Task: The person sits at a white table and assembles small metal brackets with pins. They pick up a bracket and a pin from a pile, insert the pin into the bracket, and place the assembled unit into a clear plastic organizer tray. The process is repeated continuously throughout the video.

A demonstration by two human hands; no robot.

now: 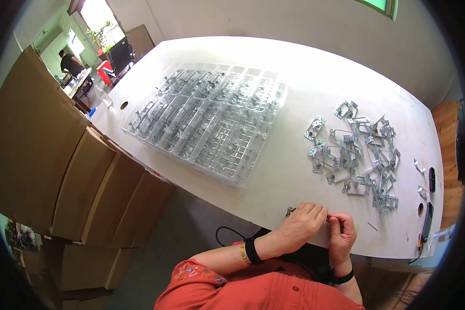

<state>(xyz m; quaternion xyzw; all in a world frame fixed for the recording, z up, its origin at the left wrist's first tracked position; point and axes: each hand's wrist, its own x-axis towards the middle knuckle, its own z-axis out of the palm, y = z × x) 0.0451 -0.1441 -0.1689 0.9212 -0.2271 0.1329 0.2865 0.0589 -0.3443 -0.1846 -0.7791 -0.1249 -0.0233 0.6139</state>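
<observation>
Both hands meet at the near edge of the white table. My left hand (pixel 300 227) is closed around a small metal bracket (pixel 290 212), whose end pokes out past the fingers on the left; the rest is hidden under the hand. Close beside it, my right hand (pixel 342 235) is closed in a pinch, its fingertips almost touching the left ones. What it grips is too small or too covered to make out. Ahead and to the right lies a loose pile of similar silvery metal brackets (pixel 351 155).
A clear plastic compartment tray (pixel 253 173), filled with metal parts, sits at the table's (pixel 294 186) left. At the right edge lie a dark phone-like object (pixel 428 222), a black object (pixel 432 180) and a thin metal strip (pixel 372 226). Cardboard boxes (pixel 95 186) stand left; a person (pixel 71 63) is far off.
</observation>
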